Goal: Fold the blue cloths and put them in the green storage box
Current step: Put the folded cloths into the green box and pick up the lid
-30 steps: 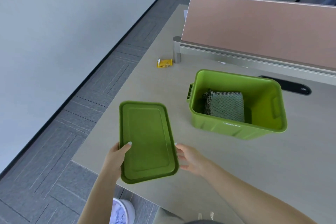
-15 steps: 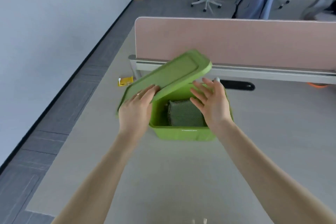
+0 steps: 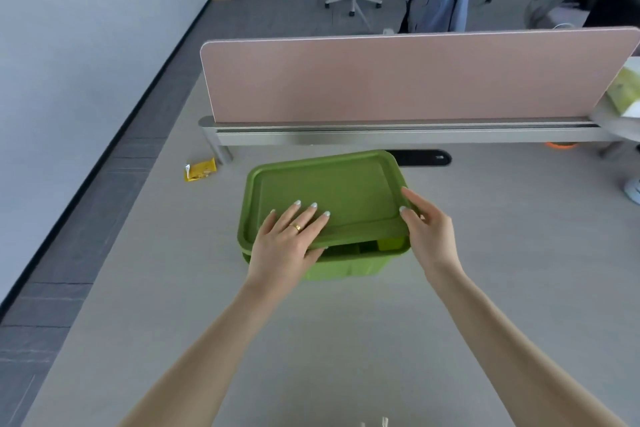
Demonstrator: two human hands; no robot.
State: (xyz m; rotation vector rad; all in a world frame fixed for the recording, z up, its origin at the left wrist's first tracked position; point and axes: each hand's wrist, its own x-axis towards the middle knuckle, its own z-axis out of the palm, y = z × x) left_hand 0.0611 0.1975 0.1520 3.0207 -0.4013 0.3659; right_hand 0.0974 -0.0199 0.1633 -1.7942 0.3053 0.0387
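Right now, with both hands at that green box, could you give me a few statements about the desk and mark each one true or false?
1. The lid lies on the green box, with a gap left at the near edge. True.
2. The left hand rests flat on the lid. True.
3. The right hand lies in the middle of the lid. False: it touches the lid's right edge.
4. A yellow packet sits on the desk left of the box. True.
5. The pink screen stands between the person and the box. False: it stands behind the box.
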